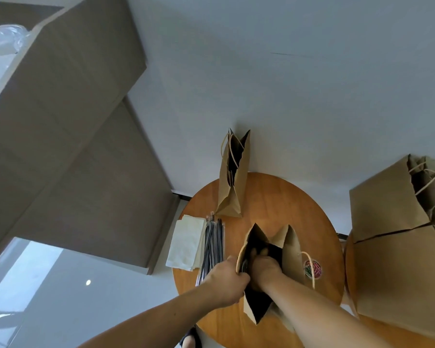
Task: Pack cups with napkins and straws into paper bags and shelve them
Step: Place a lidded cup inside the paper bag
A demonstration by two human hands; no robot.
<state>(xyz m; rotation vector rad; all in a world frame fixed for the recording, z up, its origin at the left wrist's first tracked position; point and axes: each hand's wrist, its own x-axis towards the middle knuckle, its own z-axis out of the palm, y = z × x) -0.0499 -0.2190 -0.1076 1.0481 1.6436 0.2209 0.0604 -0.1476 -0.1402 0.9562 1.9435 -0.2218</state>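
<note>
An open brown paper bag [290, 249] stands on the round wooden table [274, 202]. My left hand [226, 282] grips the bag's left rim and handle. My right hand [264, 268] reaches down into the bag's mouth; its fingers are hidden inside, so what they hold cannot be told. A stack of white napkins [186, 242] lies at the table's left edge, with a bundle of wrapped dark straws [211, 244] beside it. No cup is visible.
A second open paper bag [232, 177] stands at the table's far side. Several large paper bags [392, 222] stand on another table at the right. A small dish of coloured clips [313, 268] sits right of my bag. Brown shelving [68, 136] rises at the left.
</note>
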